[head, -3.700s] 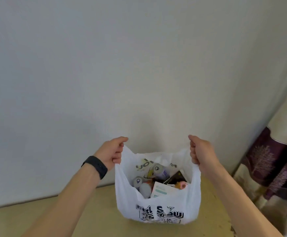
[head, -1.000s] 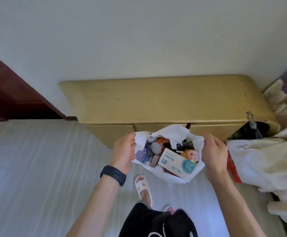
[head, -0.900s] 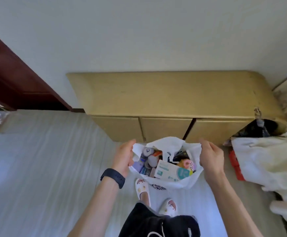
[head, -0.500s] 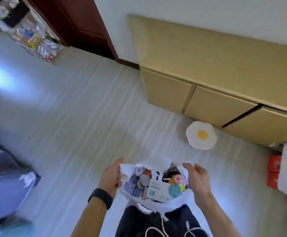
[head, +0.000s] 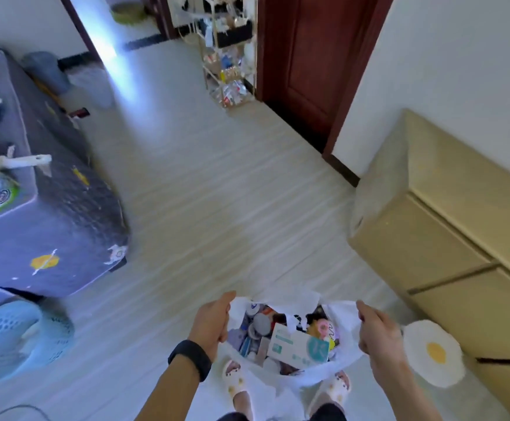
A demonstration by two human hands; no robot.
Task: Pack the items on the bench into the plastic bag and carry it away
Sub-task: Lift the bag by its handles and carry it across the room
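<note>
The white plastic bag point(head: 346, 357) hangs in front of me above my slippered feet, its mouth spread wide. My left hand point(head: 212, 322), with a black band at the wrist, grips the bag's left handle. My right hand point(head: 376, 334) grips the right handle. Inside lie several small items, among them a white and teal box point(head: 297, 347), a pink and yellow toy point(head: 322, 328) and small round containers point(head: 259, 323). The yellow bench point(head: 448, 226) stands along the wall to my right, its top bare.
A fried-egg shaped mat point(head: 432, 354) lies on the floor by the bench. A bed with a grey-purple space-print cover point(head: 50, 220) fills the left. A blue fan point(head: 13, 335) sits at lower left. Ahead are a dark red door point(head: 305, 56) and a wire rack point(head: 229, 56).
The bag has come off the bench and I have turned left, away from it. The bench has slid to the right edge and the room's floor, bed and door have come into view.
</note>
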